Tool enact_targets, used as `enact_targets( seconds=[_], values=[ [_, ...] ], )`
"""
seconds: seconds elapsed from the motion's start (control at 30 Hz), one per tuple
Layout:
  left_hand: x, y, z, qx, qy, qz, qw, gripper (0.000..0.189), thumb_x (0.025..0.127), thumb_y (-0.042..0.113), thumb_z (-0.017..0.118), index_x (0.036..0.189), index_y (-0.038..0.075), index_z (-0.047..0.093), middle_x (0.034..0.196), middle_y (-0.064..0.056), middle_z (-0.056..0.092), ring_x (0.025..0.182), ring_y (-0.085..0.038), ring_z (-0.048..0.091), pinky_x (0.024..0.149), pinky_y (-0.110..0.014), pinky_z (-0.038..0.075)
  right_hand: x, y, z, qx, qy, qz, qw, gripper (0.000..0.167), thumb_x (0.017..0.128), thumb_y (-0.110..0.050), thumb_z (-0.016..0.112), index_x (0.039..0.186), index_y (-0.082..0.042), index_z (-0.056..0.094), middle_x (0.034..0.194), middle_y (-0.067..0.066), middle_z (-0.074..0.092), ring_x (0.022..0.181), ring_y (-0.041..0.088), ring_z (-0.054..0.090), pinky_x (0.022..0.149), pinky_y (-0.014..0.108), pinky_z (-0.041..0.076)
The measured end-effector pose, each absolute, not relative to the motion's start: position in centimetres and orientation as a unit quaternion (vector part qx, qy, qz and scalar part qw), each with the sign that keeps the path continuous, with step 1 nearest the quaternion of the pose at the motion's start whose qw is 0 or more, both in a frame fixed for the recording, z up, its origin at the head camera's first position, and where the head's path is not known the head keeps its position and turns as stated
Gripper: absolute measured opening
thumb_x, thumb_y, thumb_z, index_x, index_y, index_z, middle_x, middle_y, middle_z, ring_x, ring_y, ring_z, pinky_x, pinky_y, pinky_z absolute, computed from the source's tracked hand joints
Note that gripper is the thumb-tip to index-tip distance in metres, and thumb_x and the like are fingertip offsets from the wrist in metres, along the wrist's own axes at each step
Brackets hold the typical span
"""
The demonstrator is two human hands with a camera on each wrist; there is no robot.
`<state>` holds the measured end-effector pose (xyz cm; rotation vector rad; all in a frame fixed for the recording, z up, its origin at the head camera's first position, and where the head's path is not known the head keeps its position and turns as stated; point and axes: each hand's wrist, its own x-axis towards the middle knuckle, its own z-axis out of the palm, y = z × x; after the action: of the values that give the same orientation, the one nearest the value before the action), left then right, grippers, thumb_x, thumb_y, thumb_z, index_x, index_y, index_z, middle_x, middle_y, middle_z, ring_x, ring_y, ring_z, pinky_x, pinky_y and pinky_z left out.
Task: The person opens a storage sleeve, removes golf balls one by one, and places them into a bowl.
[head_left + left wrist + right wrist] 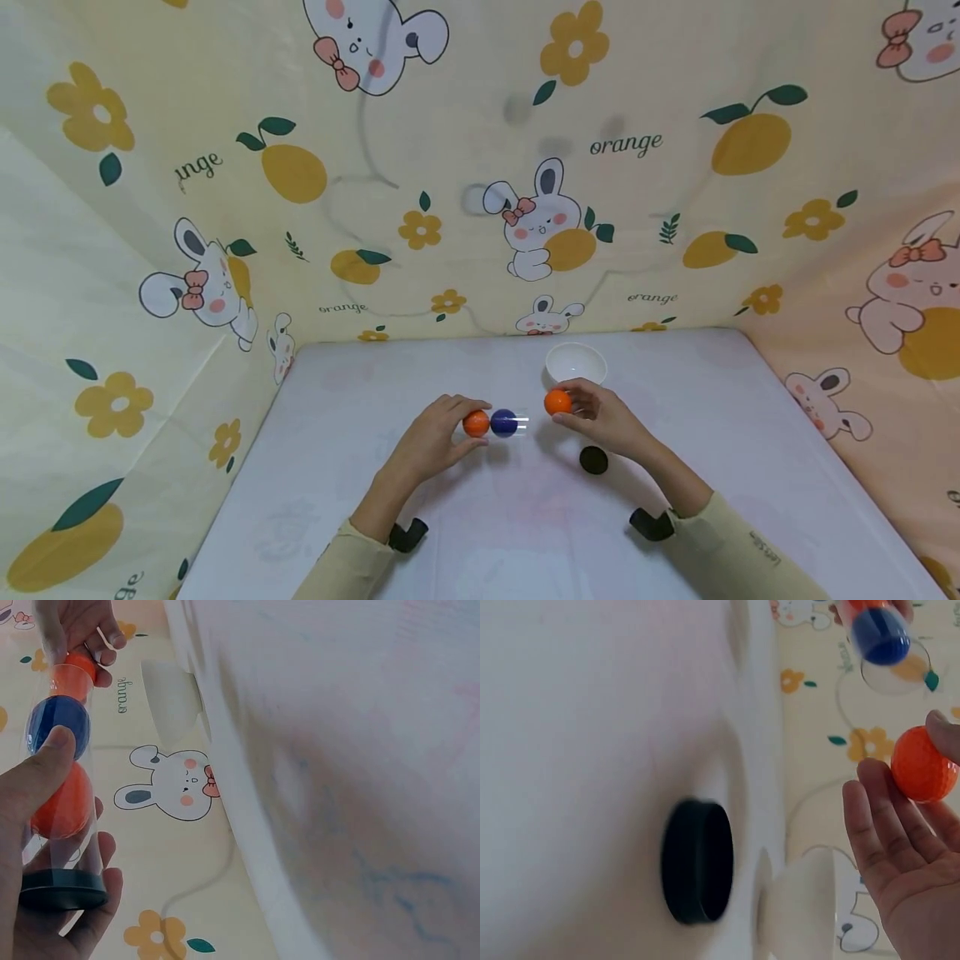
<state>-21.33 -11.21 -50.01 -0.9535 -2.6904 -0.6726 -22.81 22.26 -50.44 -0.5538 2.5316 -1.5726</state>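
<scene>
A clear tube (523, 422) lies roughly level in the grip of my left hand (431, 437), thumb on one side and fingers on the other. Inside it sit an orange ball (476, 423) and, nearer the mouth, a dark blue ball (504, 423). The left wrist view shows a black base (64, 891) on the tube's other end. Just right of the mouth, my right hand (611, 423) pinches a second orange ball (557, 402) between thumb and fingers. In the head view a small gap separates that ball from the tube.
A round black cap (594, 460) rests on the white-covered table (525, 533) below my right hand. Behind that hand stands a white bowl (576, 364). Patterned cloth walls (465, 150) enclose the table at the back and sides. Black mounts (408, 536) sit at both wrists.
</scene>
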Motion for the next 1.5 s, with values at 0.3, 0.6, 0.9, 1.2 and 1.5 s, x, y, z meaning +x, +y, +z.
enact_targets(
  seconds=[0.3,0.6,0.9,1.2,1.5],
  values=[
    [-21.4,-11.2,-50.0,-0.326,-0.908,-0.242,0.1,0.055,0.09,0.03,0.09,0.14,0.022,0.068,0.129,0.003,0.072,0.115,-0.017,0.064,0.103,-0.038,0.058,-24.6,24.2,-49.8,-0.144,0.865,-0.481,0.022,0.049,0.096,-0.028,0.084,0.139,-0.013,0.065,0.115,0.007,0.074,0.103,0.024,0.069,0.092,0.03,0.058],
    [-21.3,-11.3,-50.1,-0.328,-0.907,-0.244,0.102,0.055,0.09,0.032,0.09,0.139,0.022,0.068,0.129,0.003,0.072,0.115,-0.016,0.064,0.103,-0.037,0.058,-26.1,25.5,-50.4,-0.12,0.895,-0.429,-0.018,0.049,0.096,-0.027,0.085,0.136,-0.008,0.065,0.112,0.011,0.072,0.098,0.026,0.065,0.083,0.034,0.055],
    [-21.3,-11.1,-50.2,-0.322,-0.91,-0.249,0.084,0.055,0.092,0.032,0.088,0.142,0.024,0.067,0.132,0.005,0.071,0.118,-0.015,0.063,0.105,-0.035,0.057,-27.1,26.0,-50.8,-0.083,0.915,-0.395,-0.021,0.053,0.095,-0.026,0.086,0.139,-0.007,0.062,0.116,0.014,0.07,0.097,0.028,0.064,0.079,0.034,0.054],
    [-21.2,-11.0,-50.0,-0.324,-0.91,-0.246,0.084,0.056,0.092,0.033,0.088,0.142,0.024,0.067,0.132,0.005,0.071,0.119,-0.015,0.063,0.106,-0.036,0.056,-28.1,26.4,-51.4,-0.079,0.921,-0.381,-0.026,0.057,0.095,-0.027,0.085,0.14,-0.003,0.06,0.118,0.02,0.071,0.096,0.03,0.064,0.076,0.032,0.053],
    [-21.1,-11.0,-49.8,-0.33,-0.908,-0.244,0.09,0.056,0.093,0.035,0.087,0.143,0.023,0.066,0.133,0.004,0.071,0.119,-0.015,0.063,0.106,-0.035,0.057,-28.3,26.7,-51.8,-0.081,0.92,-0.382,-0.019,0.054,0.096,-0.023,0.084,0.14,-0.002,0.059,0.122,0.022,0.071,0.098,0.031,0.066,0.079,0.033,0.054]
  ],
)
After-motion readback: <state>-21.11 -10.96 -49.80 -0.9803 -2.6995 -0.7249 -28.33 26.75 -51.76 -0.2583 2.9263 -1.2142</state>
